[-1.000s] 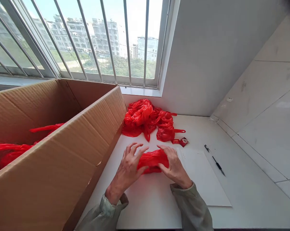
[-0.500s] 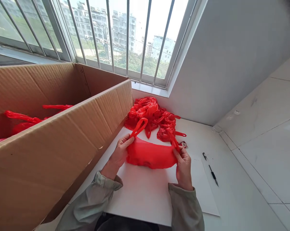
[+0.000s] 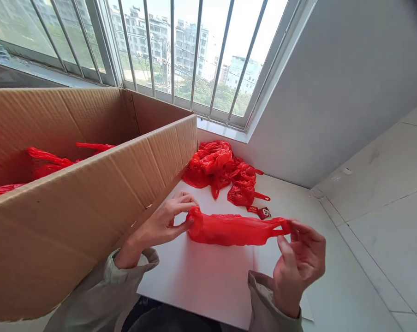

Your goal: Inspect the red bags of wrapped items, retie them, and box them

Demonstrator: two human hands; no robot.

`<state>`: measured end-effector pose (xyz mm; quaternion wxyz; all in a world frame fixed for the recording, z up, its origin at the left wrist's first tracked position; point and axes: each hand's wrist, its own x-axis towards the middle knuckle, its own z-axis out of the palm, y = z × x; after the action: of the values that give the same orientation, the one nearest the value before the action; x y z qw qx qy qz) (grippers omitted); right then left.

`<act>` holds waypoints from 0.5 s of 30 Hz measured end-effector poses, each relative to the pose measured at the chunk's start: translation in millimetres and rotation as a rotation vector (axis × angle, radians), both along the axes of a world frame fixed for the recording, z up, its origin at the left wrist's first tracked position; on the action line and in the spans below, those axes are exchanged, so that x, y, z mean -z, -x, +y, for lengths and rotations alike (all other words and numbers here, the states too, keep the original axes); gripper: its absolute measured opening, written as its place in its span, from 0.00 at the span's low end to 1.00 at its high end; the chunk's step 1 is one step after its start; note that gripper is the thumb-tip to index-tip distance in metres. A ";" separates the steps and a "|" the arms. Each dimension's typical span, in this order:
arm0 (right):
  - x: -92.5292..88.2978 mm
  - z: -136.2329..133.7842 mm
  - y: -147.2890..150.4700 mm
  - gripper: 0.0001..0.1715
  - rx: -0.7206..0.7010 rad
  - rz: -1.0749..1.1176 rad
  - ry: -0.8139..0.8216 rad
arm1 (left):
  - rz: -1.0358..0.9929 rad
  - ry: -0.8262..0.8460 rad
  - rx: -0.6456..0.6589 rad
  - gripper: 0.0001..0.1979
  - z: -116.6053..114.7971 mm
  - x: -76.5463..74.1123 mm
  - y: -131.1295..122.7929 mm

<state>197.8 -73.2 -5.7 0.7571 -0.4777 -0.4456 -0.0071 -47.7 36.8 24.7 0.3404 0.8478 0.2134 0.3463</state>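
Observation:
A red plastic bag [image 3: 229,229] is stretched sideways above the white sheet [image 3: 208,281]. My left hand [image 3: 167,219] pinches the bag's bottom end, beside the cardboard box. My right hand [image 3: 300,258] is raised at the right with its fingers hooked through the bag's handles, pulling it taut. Behind the bag lies a heap of crumpled red bags [image 3: 222,170] under the window corner.
A large open cardboard box [image 3: 73,198] fills the left side, with red bags [image 3: 49,161] inside. Small red packets [image 3: 260,212] lie by the heap. A barred window [image 3: 181,55] runs along the back; a grey wall and tiled wall stand at the right.
The bag was held open by both handles in front of me; now it is pulled out lengthwise, my right hand has swung right with the handles and my left holds the bottom.

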 end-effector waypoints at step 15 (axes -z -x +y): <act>44.4 22.4 -4.6 0.33 0.026 -1.044 0.881 | 0.284 -0.169 -0.008 0.21 -31.8 17.7 15.8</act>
<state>202.3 -50.8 -50.1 0.1777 -0.6807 -0.7078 -0.0634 -63.5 5.0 7.0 0.2328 0.9130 0.2328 0.2408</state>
